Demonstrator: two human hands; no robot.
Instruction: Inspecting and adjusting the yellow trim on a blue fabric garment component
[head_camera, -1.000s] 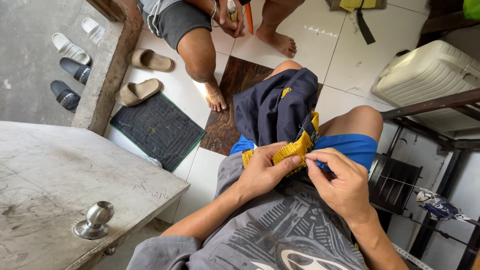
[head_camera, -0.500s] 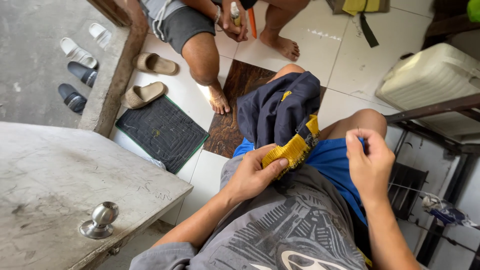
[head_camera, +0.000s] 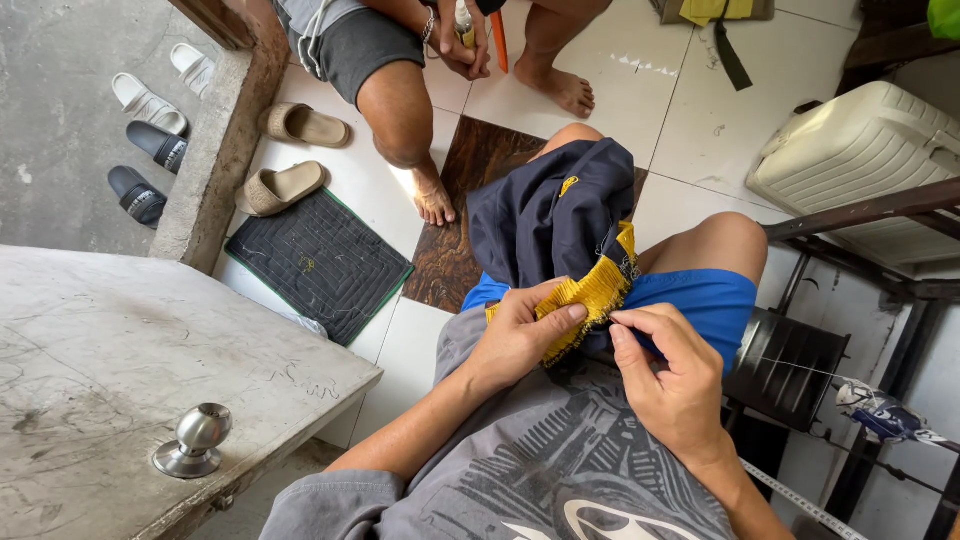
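So the person was sitting with a dark navy garment draped over their left knee, and both hands were working right at its yellow fringe trim, which hung off the near edge of the cloth in the middle of the view. The left hand was closed around the near-left end of the fringe, thumb on top, bunching it against the lap. The right hand sat just beside it on the right, with thumb and forefinger pinched narrow at the edge of the trim. Whatever it pinched was too small to make out, though a thin thread ran off to the right from about there. Blue shorts showed under the garment, and a grey printed T-shirt filled the near edge.

Off to the left was a scuffed grey worktop with a round metal knob on its near part. On the tiled floor past it lay a dark quilted mat, with a pair of tan slippers just beyond and more sandals out on the concrete, far left. Another person sat at the far side, bare feet on the tiles, one hand holding something small. A cream hard-shell suitcase lay at far right, and a dark metal frame crossed in front of it.
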